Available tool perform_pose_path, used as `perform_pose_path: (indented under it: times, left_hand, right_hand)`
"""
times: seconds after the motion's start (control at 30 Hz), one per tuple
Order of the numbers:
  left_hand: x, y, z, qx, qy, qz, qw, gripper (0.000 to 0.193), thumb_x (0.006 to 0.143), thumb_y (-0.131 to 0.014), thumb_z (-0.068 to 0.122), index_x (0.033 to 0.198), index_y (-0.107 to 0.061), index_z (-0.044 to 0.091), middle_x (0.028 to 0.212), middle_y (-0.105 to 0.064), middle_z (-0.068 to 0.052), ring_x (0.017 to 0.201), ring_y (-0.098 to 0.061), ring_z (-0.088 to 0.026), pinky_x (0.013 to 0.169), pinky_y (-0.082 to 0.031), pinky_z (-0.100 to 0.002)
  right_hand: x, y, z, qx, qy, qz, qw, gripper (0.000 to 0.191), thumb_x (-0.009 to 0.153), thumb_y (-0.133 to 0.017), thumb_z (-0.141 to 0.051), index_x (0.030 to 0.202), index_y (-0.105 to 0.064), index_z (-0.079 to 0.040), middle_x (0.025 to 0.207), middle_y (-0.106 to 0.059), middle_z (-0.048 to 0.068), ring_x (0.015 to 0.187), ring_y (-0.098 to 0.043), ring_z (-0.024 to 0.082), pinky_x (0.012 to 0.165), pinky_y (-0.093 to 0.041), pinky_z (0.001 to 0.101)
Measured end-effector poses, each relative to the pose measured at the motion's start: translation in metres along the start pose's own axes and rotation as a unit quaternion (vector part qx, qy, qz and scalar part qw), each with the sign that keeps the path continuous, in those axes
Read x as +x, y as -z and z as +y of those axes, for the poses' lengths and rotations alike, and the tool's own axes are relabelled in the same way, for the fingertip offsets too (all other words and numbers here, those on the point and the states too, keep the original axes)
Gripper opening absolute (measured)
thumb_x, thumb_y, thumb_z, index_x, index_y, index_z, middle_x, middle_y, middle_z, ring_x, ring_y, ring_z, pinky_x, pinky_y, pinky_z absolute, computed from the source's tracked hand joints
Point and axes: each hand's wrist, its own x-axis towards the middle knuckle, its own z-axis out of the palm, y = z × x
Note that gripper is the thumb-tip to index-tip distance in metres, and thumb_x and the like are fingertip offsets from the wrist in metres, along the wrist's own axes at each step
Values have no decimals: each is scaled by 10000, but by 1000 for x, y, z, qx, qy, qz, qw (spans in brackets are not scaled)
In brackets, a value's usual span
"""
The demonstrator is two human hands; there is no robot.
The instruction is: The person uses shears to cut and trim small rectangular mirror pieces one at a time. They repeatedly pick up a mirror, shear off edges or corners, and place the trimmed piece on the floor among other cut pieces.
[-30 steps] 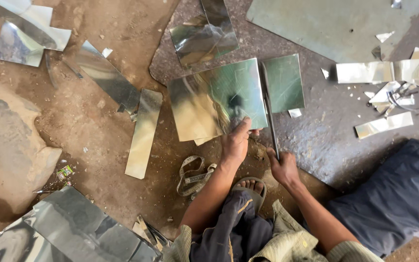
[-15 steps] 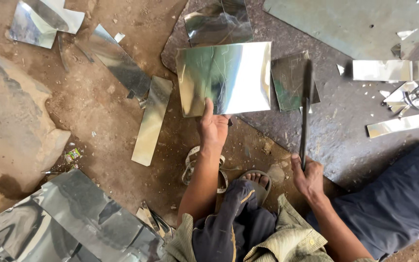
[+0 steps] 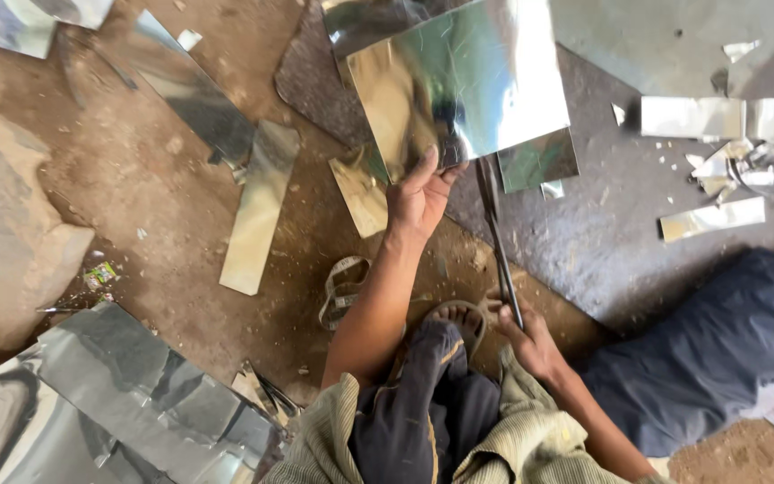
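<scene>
- Left hand [image 3: 418, 199], centre frame: thumb and fingers pinching lower edge of shiny metal sheet [image 3: 460, 85], sheet tilted up off the ground.
- Right hand [image 3: 526, 336], lower centre-right: closed round the handle end of long shears [image 3: 497, 237]; blades pointing up-frame, tips just at the sheet's lower edge, right beside the left hand.
- Change vs. half a second ago: sheet bigger in view and higher in frame, now filling upper centre; left hand shifted right along the bottom edge; shears swung in from well right of the sheet to nearly touching it.
- Vs. a second ago: sheet was lying flat under the left hand, shears alongside. Now lifted and presented to the blades.
- Read: looks like setup for a cut from the bottom edge upward. Cannot tell whether blades are open or already biting.
- Smaller greenish offcut [image 3: 539, 159] lying under the sheet's lower right corner.
- Narrow metal strip [image 3: 260, 208] on dirt floor [image 3: 136, 224], left of centre.
- Cut strips and scraps [image 3: 718, 134] at right on dark slab.
- Crumpled sheet stack [image 3: 109, 403] lower left.
- Sandalled foot [image 3: 459, 315] between the two forearms.
</scene>
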Motion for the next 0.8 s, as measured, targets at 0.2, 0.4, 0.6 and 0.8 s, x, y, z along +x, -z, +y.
perform_pose_path:
  times: [0.2, 0.4, 0.6, 0.8]
  left_hand:
    - [-7, -7, -2, 15, 16, -26, 999, 398, 1021, -715, 133, 1381, -577, 35, 1274, -700, -155, 1182, -688, -271, 1025, -579, -440]
    - [-7, -5, -2, 17, 32, -2, 999, 292, 1029, -707, 128, 1284, -639, 5, 1277, -706, -151, 1180, -692, -275, 1028, -586, -443]
    - [-9, -6, -1, 16, 20, -12, 1000, 267, 1031, -691, 111, 1279, -653, 20, 1254, -714, -149, 1169, -698, -276, 1006, -597, -472]
    - [-11, -12, -2, 26, 8, -21, 999, 275, 1036, -691, 110, 1299, -651, 40, 1257, -718, -145, 1177, -701, -276, 1021, -598, -485]
  right_hand:
    - [15, 3, -7, -44, 16, 21, 999, 448, 1037, -450, -338, 1369, -575, -64, 1206, -687, 161, 1124, -660, 257, 933, -583, 420]
    - [15, 3, -11, -62, 57, 15, 996, 462, 1031, -449, -351, 1360, -568, -49, 1275, -658, 139, 1158, -657, 255, 958, -575, 415]
    - [16, 4, -8, -7, 54, -26, 998, 459, 1034, -443, -341, 1380, -535, -54, 1351, -613, 132, 1252, -582, 233, 991, -543, 418]
    - [15, 2, -8, -50, 50, 9, 997, 468, 1028, -456, -358, 1377, -558, -63, 1226, -669, 133, 1096, -652, 235, 945, -562, 403]
